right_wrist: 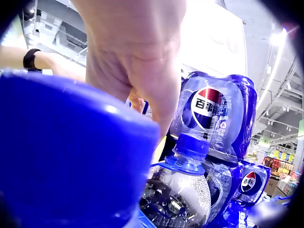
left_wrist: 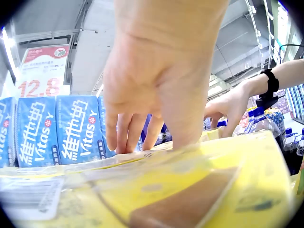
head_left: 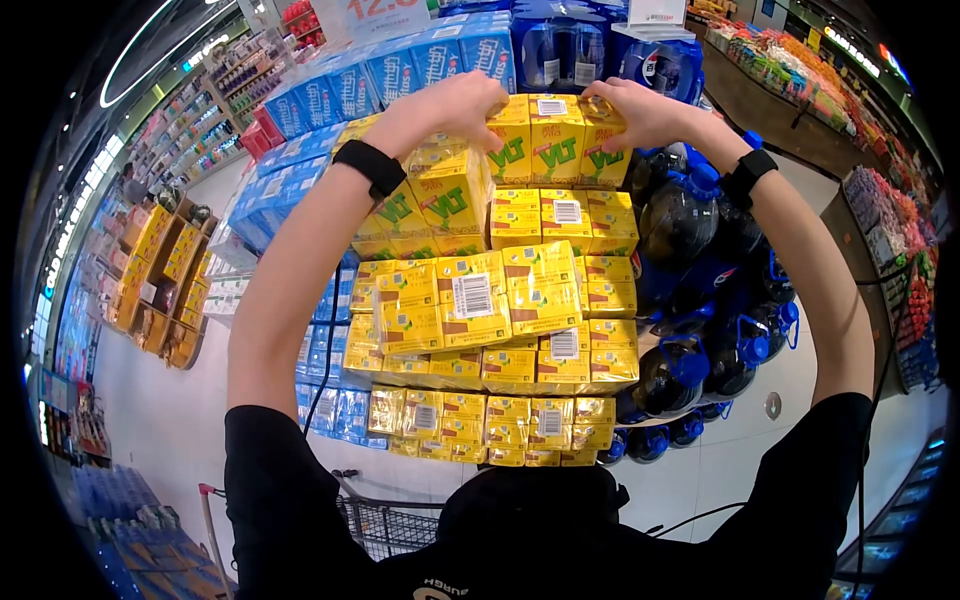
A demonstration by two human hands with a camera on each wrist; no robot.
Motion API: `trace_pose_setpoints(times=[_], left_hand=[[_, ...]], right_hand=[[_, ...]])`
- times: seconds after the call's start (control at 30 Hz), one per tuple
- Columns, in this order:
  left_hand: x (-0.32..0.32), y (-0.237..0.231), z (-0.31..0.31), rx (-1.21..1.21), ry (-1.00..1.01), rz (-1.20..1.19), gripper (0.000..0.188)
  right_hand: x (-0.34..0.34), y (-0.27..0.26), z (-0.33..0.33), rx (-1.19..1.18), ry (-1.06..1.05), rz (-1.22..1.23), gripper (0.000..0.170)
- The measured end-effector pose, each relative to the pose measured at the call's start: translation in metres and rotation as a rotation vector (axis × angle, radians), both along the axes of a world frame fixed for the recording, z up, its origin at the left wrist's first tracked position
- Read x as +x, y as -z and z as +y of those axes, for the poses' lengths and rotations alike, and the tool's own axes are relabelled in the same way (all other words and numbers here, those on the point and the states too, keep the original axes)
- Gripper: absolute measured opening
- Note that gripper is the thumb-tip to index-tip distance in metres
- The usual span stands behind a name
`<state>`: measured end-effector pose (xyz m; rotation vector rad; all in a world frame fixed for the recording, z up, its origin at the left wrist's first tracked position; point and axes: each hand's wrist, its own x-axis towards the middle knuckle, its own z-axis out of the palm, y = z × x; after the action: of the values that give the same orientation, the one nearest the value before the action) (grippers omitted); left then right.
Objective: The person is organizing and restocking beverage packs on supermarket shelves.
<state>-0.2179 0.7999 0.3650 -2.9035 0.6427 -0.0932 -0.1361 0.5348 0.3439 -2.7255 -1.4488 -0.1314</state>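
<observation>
A shrink-wrapped pack of yellow VLT drink cartons (head_left: 557,140) stands at the back of a stepped stack. My left hand (head_left: 455,105) holds its left end, thumb in front and fingers over the far side. At the right end, my right hand (head_left: 645,112) grips it the same way, fingers curled over the top edge. In the left wrist view, that hand (left_wrist: 156,90) reaches down behind a near yellow pack (left_wrist: 190,185), which hides the fingertips. A blue bottle cap (right_wrist: 76,147) covers much of the right wrist view, below the right hand (right_wrist: 137,61).
More yellow packs (head_left: 450,305) step down toward me, one lying askew on top. Blue Vitasoy cartons (head_left: 385,75) line the back left. Large dark bottles with blue caps (head_left: 680,220) crowd the right side, and Pepsi bottle packs (right_wrist: 209,114) stand behind. A shopping cart (head_left: 390,525) is below.
</observation>
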Motion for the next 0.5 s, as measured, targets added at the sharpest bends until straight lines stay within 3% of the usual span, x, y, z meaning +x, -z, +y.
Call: trace_pose_setpoints(times=[0.1, 0.2, 0.27, 0.4, 0.43, 0.5], left_hand=[[-0.024, -0.009, -0.007, -0.076, -0.019, -0.029, 0.061], [-0.081, -0.017, -0.011, -0.182, 0.003, -0.228, 0.065], [-0.126, -0.015, -0.007, -0.236, 0.013, -0.292, 0.068], [-0.213, 0.004, 0.005, -0.308, 0.011, -0.187, 0.082], [-0.226, 0.016, 0.009, -0.294, 0.035, -0.191, 0.094], [-0.244, 0.036, 0.011, -0.34, 0.037, -0.138, 0.097]], right_hand=[[-0.009, -0.001, 0.002, -0.043, 0.073, -0.031, 0.074], [-0.026, 0.001, 0.002, 0.064, -0.006, -0.306, 0.072], [-0.059, -0.009, 0.003, 0.142, -0.101, -0.323, 0.069], [-0.141, -0.017, 0.005, 0.047, -0.238, -0.094, 0.074], [-0.162, -0.015, 0.007, 0.013, -0.305, -0.081, 0.08], [-0.187, 0.001, 0.013, -0.02, -0.444, -0.081, 0.09]])
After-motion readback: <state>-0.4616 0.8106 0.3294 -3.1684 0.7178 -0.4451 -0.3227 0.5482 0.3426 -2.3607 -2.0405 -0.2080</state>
